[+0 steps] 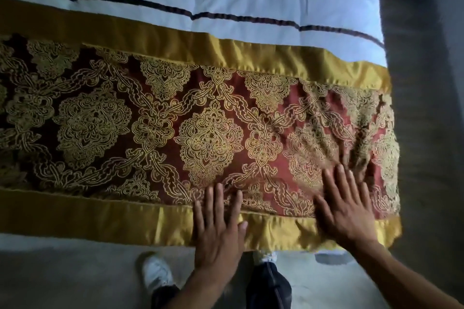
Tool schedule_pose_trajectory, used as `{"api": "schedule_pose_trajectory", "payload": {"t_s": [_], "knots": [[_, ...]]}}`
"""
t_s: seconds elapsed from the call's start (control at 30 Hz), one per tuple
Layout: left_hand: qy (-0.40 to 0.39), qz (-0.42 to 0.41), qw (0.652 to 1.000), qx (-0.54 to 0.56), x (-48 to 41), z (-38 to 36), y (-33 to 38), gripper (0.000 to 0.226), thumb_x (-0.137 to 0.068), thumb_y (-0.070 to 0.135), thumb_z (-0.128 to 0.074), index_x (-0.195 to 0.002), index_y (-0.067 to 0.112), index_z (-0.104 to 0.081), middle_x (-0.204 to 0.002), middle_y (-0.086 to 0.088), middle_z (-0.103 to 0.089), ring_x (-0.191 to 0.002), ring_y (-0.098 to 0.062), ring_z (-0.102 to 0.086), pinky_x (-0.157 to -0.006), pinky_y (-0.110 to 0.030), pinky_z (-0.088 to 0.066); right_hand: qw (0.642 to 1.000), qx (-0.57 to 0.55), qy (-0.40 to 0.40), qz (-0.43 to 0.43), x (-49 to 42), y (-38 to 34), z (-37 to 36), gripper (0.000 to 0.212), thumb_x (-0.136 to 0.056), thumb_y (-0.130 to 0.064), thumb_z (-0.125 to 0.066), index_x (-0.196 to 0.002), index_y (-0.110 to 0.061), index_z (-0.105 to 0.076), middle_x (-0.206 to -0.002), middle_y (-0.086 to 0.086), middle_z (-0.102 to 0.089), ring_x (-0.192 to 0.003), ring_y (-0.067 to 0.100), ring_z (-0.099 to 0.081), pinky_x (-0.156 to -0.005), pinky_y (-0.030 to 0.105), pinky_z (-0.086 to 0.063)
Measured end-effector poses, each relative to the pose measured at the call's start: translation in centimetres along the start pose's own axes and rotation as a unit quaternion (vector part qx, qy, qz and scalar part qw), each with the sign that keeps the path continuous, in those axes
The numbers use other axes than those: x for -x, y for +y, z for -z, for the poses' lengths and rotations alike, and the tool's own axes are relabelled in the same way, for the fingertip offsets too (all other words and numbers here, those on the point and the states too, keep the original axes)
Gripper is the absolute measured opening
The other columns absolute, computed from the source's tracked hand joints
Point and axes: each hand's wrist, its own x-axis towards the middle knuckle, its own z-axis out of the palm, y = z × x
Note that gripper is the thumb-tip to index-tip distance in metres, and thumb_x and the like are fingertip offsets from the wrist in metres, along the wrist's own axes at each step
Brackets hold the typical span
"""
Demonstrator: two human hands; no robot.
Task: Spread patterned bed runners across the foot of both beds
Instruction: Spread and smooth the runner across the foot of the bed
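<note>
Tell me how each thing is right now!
Runner: spread out, wrinkled by the right hand.
Left hand: flat, fingers straight, pressing the runner's near border.
Right hand: flat, fingers spread, pressing the runner.
Duvet: lying flat under the runner.

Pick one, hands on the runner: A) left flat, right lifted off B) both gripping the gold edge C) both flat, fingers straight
C: the left hand and right hand both lie flat on the runner, fingers straight, nothing pinched.
</note>
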Motion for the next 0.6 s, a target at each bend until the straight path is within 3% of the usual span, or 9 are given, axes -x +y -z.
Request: {"api": "schedule_pose_trajectory", "payload": {"t_s": [0.1, 0.23, 0.4, 0.47, 0.53, 0.6], "knots": [[-0.010, -0.031, 0.999, -0.016, 0.0, 1.4, -0.7, 0.069, -0.098, 0.057, -0.029, -0.161, 0.032, -0.016, -0.166, -0.025, -0.006, -0.154, -0.041, -0.009, -0.118, -0.065, -0.020, 0.999, 0.013, -0.034, 0.023, 0.6, 2.4, 0.1, 0.071, -0.100, -0.066, 0.000, -0.161, -0.031, 0.008, -0.169, 0.005, 0.015, -0.156, 0.025, 0.011, -0.123, 0.059, -0.015], [-0.035, -0.040, 0.998, -0.035, -0.4, 2.7, -0.7, 0.076, -0.091, 0.064, -0.035, -0.160, 0.037, -0.016, -0.168, -0.021, -0.001, -0.154, -0.042, -0.003, -0.118, -0.067, -0.016, 0.999, -0.020, 0.020, 0.042, -1.1, -2.1, 1.7, 0.075, -0.099, -0.069, -0.004, -0.161, -0.028, 0.012, -0.167, 0.011, 0.021, -0.155, 0.031, 0.017, -0.126, 0.055, -0.003], [-0.065, -0.146, 0.982, -0.104, -3.4, 3.5, 2.0, 0.076, -0.087, 0.074, -0.033, -0.153, 0.037, -0.031, -0.169, -0.015, 0.004, -0.154, -0.041, -0.001, -0.116, -0.071, -0.014, 0.974, -0.078, 0.079, 0.198, -3.2, -10.0, 3.0, 0.069, -0.103, -0.062, -0.012, -0.162, -0.029, 0.002, -0.168, 0.010, 0.017, -0.155, 0.026, 0.018, -0.126, 0.051, 0.005], [-0.075, -0.160, 0.976, -0.126, -4.4, 3.4, 3.2, 0.079, -0.089, 0.076, -0.033, -0.156, 0.040, -0.013, -0.167, -0.012, 0.021, -0.153, -0.039, 0.016, -0.116, -0.073, -0.003, 0.979, -0.077, 0.078, 0.169, -3.5, -8.5, 1.5, 0.067, -0.103, -0.064, -0.013, -0.161, -0.035, 0.002, -0.169, 0.007, 0.015, -0.155, 0.023, 0.018, -0.126, 0.049, 0.006], [-0.094, -0.150, 0.976, -0.125, -4.7, 2.9, 3.8, 0.090, -0.092, 0.074, -0.036, -0.152, 0.045, 0.025, -0.156, -0.007, 0.045, -0.145, -0.035, 0.039, -0.115, -0.070, 0.010, 0.991, -0.087, 0.077, 0.072, -2.6, -4.2, -0.9, 0.070, -0.101, -0.068, -0.012, -0.160, -0.037, 0.007, -0.169, 0.004, 0.015, -0.155, 0.021, 0.016, -0.126, 0.045, 0.007], [-0.116, -0.132, 0.975, -0.136, -4.7, 3.1, 4.2, 0.096, -0.093, 0.072, -0.037, -0.144, 0.044, 0.039, -0.151, -0.007, 0.052, -0.141, -0.034, 0.044, -0.115, -0.069, 0.012, 0.992, -0.095, 0.079, 0.003, -0.4, 0.5, -3.1, 0.075, -0.100, -0.069, -0.016, -0.162, -0.032, 0.001, -0.170, 0.005, 0.007, -0.157, 0.022, 0.008, -0.127, 0.046, -0.002]]}}
